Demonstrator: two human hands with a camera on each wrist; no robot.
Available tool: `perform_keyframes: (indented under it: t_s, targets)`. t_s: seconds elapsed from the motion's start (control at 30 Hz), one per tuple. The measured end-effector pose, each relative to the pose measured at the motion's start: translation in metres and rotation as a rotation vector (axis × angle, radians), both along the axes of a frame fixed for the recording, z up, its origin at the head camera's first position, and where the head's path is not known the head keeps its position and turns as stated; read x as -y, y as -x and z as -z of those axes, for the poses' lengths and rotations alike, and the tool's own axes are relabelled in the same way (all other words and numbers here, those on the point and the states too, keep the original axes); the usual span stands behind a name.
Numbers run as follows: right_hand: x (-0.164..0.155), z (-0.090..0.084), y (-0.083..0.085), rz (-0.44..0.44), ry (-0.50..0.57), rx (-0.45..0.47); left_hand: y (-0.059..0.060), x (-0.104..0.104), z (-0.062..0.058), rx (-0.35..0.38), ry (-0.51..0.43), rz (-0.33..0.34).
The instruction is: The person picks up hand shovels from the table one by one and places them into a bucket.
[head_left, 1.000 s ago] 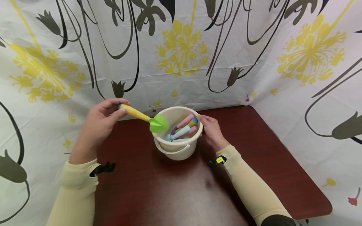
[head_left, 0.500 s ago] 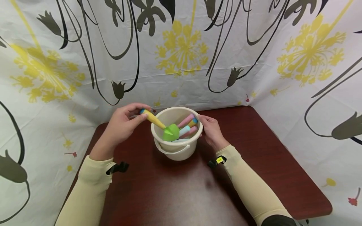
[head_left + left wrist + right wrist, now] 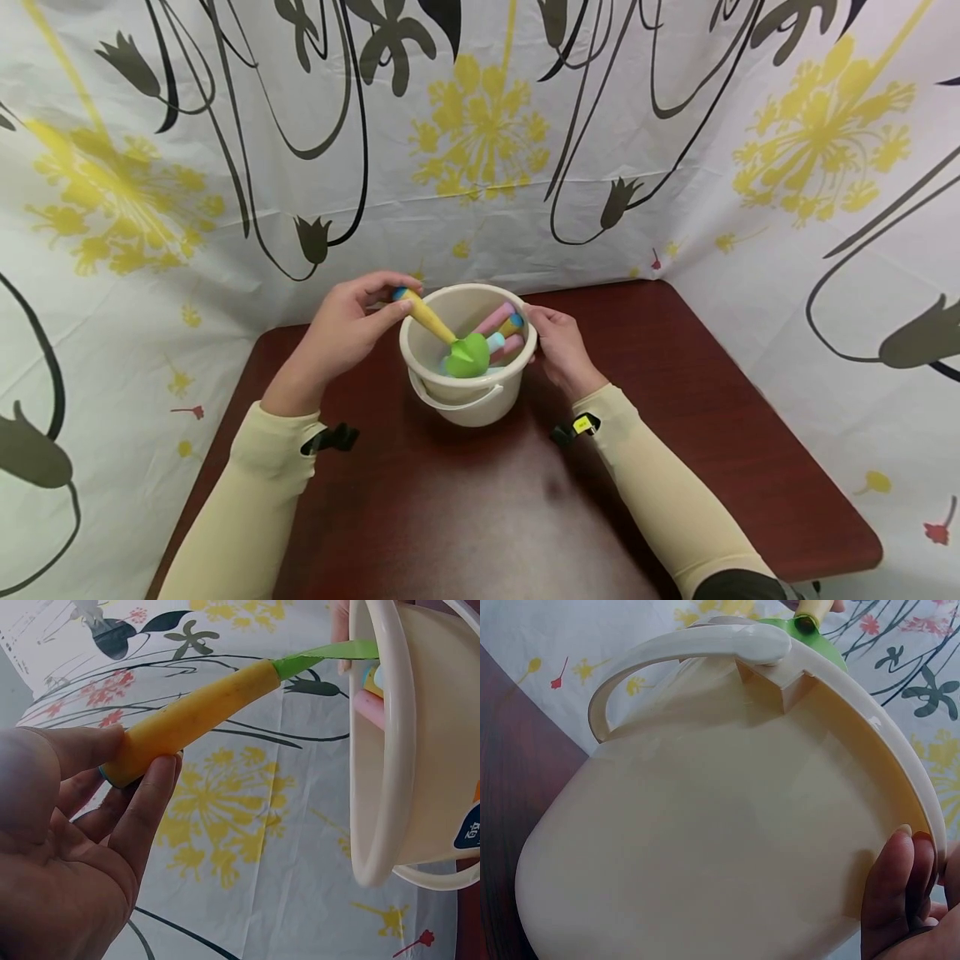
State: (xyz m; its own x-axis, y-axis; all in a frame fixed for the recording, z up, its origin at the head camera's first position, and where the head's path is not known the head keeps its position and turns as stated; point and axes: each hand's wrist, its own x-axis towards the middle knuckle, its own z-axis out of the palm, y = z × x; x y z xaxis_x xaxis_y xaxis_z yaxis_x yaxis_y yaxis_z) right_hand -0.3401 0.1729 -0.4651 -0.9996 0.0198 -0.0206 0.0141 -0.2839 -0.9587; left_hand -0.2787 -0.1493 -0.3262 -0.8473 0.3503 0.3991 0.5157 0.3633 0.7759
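Note:
My left hand (image 3: 352, 321) pinches a toy shovel (image 3: 427, 318) near the blue end of its yellow handle. The shovel's green blade (image 3: 468, 357) points down into the mouth of a cream bucket (image 3: 480, 408); in the left wrist view the yellow handle (image 3: 199, 716) slants up towards the rim. My right hand (image 3: 561, 346) grips the bucket's rim at its right side, the fingers (image 3: 889, 881) lying against the outer wall. Inside the bucket lie several toy tools with pink (image 3: 495, 319), light blue and yellow-and-blue handles; their lower ends are mostly hidden.
The bucket stands on a dark red-brown table (image 3: 675, 400) towards its back edge. Its white carrying handle (image 3: 459, 404) hangs down at the front. A patterned white curtain (image 3: 480, 233) surrounds the table at the back and sides.
My left hand has moved right with the shovel, bringing the green blade from beside the bucket's left rim to inside its mouth. The right hand and bucket have stayed put.

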Motion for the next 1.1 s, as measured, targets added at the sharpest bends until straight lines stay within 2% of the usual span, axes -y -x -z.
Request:
perform_keyframes:
  t_s: [0.27, 0.4, 0.67, 0.83, 1.1]
  targets:
    - [0.000, 0.000, 0.001, 0.010, 0.001, -0.002, 0.004, -0.006, -0.002, -0.021, 0.038, 0.027]
    - [0.001, 0.000, 0.000, 0.011, -0.003, 0.006, 0.006, -0.009, 0.000, -0.001, 0.050, 0.052]
    - [0.000, 0.001, 0.001, 0.017, -0.001, 0.011, 0.014, -0.019, 0.009, 0.006, 0.069, 0.097]
    - [-0.001, 0.002, 0.001, 0.013, -0.008, 0.012, 0.018, -0.026, 0.017, 0.036, 0.074, 0.127]
    - [0.000, 0.002, 0.001, 0.013, -0.003, 0.004, 0.019, -0.037, 0.025, 0.057, 0.123, 0.170]
